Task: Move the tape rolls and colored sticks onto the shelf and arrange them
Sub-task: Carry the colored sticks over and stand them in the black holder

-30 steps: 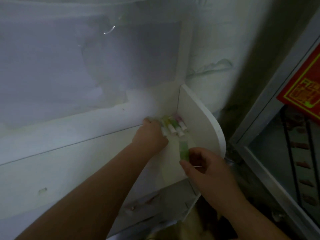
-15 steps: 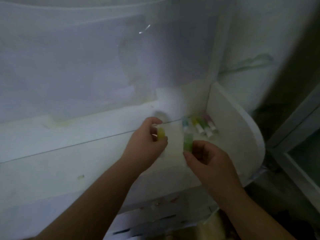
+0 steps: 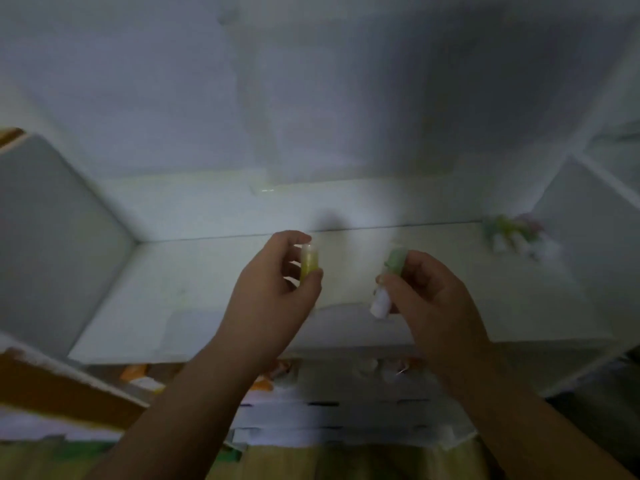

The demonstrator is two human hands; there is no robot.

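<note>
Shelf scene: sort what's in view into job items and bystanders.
Job items:
- yellow stick in left hand
- green stick in right hand
- sticks in the corner
- white shelf

Bystanders:
- orange items below the shelf
- wooden frame

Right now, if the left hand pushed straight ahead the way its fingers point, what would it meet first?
Probably nothing before the shelf's back wall. The left hand, holding the yellow stick, points over a bare stretch of shelf board; the stick cluster sits far right. Blur makes depth uncertain.
</note>
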